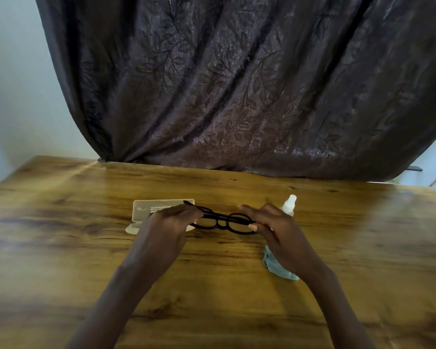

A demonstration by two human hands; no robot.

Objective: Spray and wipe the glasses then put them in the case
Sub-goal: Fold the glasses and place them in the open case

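Observation:
Black round-framed glasses [224,222] hang just above the wooden table [86,248], held at both ends, with the arms folded in. My left hand [171,222] grips the left end and my right hand [275,226] pinches the right lens rim. Behind my left hand lies an open cream case [146,210], partly hidden by that hand. A small white spray bottle [289,204] stands just beyond my right hand. Under my right wrist a light blue cloth [277,268] lies crumpled on the table.
A dark patterned curtain [237,84] hangs along the table's far edge. Pale wall shows at the left and far right. The tabletop stretches wide on both sides of my arms.

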